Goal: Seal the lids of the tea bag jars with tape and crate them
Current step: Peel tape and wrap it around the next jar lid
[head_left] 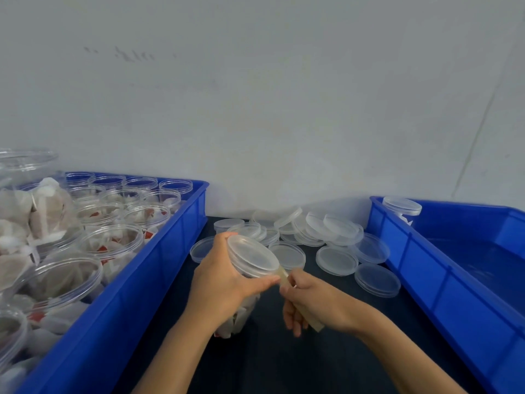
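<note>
- Our left hand (224,282) grips a clear jar (244,280) of tea bags above the dark table (284,359), fingers curled round its side, thumb stretched along the rim just under the lid (252,253).
- The jar is tilted, with its lid facing up and to the right.
- Our right hand (315,301) pinches a strip of yellowish tape (284,275) that runs from the lid's rim down into the hand; something tan sits in that hand, though we cannot tell if it is the roll.
- The 2 hands are just beside each other, near the middle of the table.
- On the left, a blue crate (159,251) holds many open jars (113,240) filled with tea bags.
- On the right, another blue crate (443,265) holds 1 lidded jar (402,209) in its far left corner.
- Between the crates, on the far part of the table, loose clear lids (336,260) lie in a heap, some overlapping, some tilted.
- A pale wall (255,95) rises behind everything.
</note>
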Motion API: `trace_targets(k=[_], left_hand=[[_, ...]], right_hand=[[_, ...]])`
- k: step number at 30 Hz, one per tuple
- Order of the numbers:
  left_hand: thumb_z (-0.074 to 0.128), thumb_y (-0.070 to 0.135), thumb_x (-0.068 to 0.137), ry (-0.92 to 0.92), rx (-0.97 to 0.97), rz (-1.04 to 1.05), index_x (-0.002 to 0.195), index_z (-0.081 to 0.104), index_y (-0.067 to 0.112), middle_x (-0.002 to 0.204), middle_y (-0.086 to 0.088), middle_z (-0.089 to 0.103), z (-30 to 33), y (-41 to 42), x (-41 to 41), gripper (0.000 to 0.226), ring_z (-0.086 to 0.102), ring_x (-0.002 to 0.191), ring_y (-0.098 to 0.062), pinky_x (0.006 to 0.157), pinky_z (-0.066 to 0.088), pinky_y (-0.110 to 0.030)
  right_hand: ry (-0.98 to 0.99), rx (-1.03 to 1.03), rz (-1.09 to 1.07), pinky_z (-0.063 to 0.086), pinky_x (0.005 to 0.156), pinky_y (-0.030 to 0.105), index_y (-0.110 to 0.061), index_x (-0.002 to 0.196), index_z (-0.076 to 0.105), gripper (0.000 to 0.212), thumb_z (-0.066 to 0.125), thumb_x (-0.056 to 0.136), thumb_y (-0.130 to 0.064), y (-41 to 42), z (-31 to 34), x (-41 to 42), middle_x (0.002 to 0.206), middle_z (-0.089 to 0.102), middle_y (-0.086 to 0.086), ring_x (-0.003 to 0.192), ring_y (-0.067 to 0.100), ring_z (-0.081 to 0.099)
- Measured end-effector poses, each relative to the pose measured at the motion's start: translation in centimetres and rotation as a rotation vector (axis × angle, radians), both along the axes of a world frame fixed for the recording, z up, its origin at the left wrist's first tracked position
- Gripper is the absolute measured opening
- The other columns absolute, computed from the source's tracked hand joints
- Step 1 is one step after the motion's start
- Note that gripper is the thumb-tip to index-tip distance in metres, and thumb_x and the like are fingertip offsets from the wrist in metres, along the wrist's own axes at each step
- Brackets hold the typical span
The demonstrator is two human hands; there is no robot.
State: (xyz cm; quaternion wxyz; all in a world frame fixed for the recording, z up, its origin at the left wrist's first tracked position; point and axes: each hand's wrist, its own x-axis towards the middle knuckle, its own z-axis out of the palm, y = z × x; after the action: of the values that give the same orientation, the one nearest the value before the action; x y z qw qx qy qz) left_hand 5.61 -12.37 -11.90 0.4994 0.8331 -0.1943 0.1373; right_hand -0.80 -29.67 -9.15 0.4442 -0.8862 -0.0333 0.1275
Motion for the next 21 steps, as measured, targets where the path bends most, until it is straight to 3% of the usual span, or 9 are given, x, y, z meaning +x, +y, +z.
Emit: trace_targets(k=[5, 8, 10, 13, 16, 21], left_hand=[[0.079, 0.07, 0.044, -0.06, 0.081, -0.021, 0.117, 0.039, 0.036, 0.104, 0.02, 0.054, 0.4, -0.4, -0.3, 0.089, 0.052, 0.095, 0.002, 0.068, 0.038, -0.011], [0.074, 0.071, 0.043, -0.087, 0.104, -0.018, 0.119, 0.038, 0.036, 0.104, 0.019, 0.053, 0.4, -0.8, -0.6, 0.091, 0.053, 0.096, -0.002, 0.069, 0.038, -0.012], [0.073, 0.07, 0.043, -0.098, 0.109, -0.011, 0.119, 0.037, 0.036, 0.104, 0.018, 0.054, 0.4, -0.9, -0.8, 0.09, 0.053, 0.095, -0.003, 0.069, 0.038, -0.011], [0.079, 0.067, 0.045, -0.105, 0.116, -0.011, 0.118, 0.038, 0.037, 0.106, 0.016, 0.055, 0.4, -1.0, -0.9, 0.088, 0.053, 0.095, -0.004, 0.069, 0.038, -0.011], [0.073, 0.073, 0.042, -0.104, 0.121, -0.011, 0.116, 0.039, 0.037, 0.104, 0.017, 0.056, 0.5, -0.8, -1.1, 0.089, 0.054, 0.093, -0.002, 0.07, 0.041, -0.013], [0.061, 0.082, 0.037, -0.083, 0.133, 0.011, 0.114, 0.039, 0.039, 0.099, 0.02, 0.056, 0.4, -0.9, -1.7, 0.091, 0.055, 0.092, -0.003, 0.076, 0.048, -0.023]], right_hand=[[-0.066, -0.079, -0.172, 0.036, 0.065, 0.03, -0.017, 0.086, 0.046, 0.016, 0.048, 0.097, -0.028, -0.2, -1.2, 0.1, 0.076, 0.048, -0.002, 0.069, 0.013, 0.042], [-0.033, -0.152, -0.136, 0.039, 0.054, 0.024, -0.019, 0.081, 0.042, 0.013, 0.053, 0.088, -0.016, 0.5, -1.2, -0.2, 0.068, 0.052, -0.002, 0.053, 0.008, 0.048], [-0.063, -0.231, -0.185, 0.041, 0.049, 0.021, -0.018, 0.08, 0.045, 0.014, 0.052, 0.091, -0.021, 1.4, -1.6, 0.0, 0.063, 0.058, 0.0, 0.047, 0.01, 0.054], [-0.149, -0.533, -0.334, 0.041, 0.064, 0.027, -0.017, 0.08, 0.05, 0.016, 0.043, 0.094, -0.02, 2.8, -2.2, 0.8, 0.089, 0.065, 0.005, 0.074, 0.022, 0.058], [-0.206, -0.767, -0.383, 0.043, 0.073, 0.028, -0.017, 0.099, 0.061, 0.016, 0.046, 0.096, -0.013, 3.1, -2.5, 1.3, 0.106, 0.066, 0.002, 0.097, 0.021, 0.064], [-0.274, -0.972, -0.346, 0.05, 0.078, 0.026, -0.015, 0.103, 0.062, 0.015, 0.05, 0.096, -0.009, 2.2, -2.2, 2.4, 0.104, 0.067, 0.002, 0.093, 0.016, 0.065]])
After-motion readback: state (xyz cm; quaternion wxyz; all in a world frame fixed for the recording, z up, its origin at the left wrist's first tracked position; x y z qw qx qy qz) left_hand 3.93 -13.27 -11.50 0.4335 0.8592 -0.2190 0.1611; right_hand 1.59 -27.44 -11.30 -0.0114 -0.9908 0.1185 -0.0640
